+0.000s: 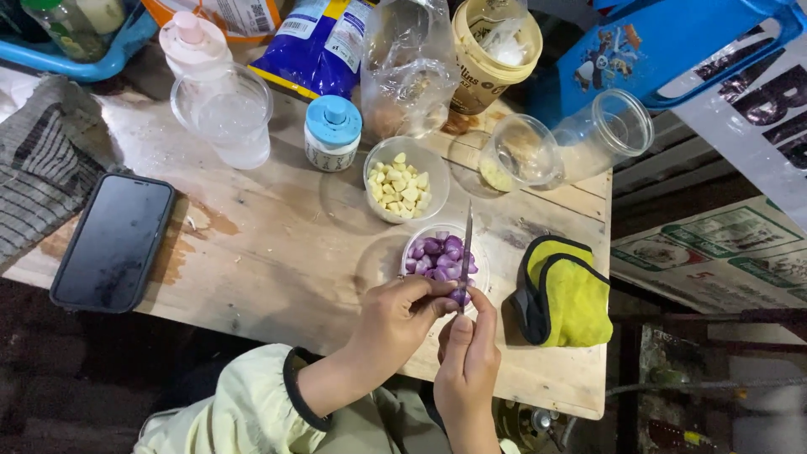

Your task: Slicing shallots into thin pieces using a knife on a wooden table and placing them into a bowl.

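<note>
My left hand (397, 319) pinches a small purple shallot (459, 296) at its fingertips, just over the near rim of a clear bowl of peeled shallots (440, 255). My right hand (467, 357) grips a thin knife (466, 244) whose blade points away from me across that bowl, its edge against the shallot. Behind it stands a clear bowl of peeled garlic cloves (403, 188). Both hands work above the front part of the wooden table (277, 244).
A black phone (113, 241) lies at the left, a striped cloth (38, 168) beyond it. A yellow and black cloth (565, 292) lies at the right. Clear cups (225, 113), a blue-capped jar (333, 133), a tipped jar (601, 130), bags and a tan tub (492, 55) crowd the back.
</note>
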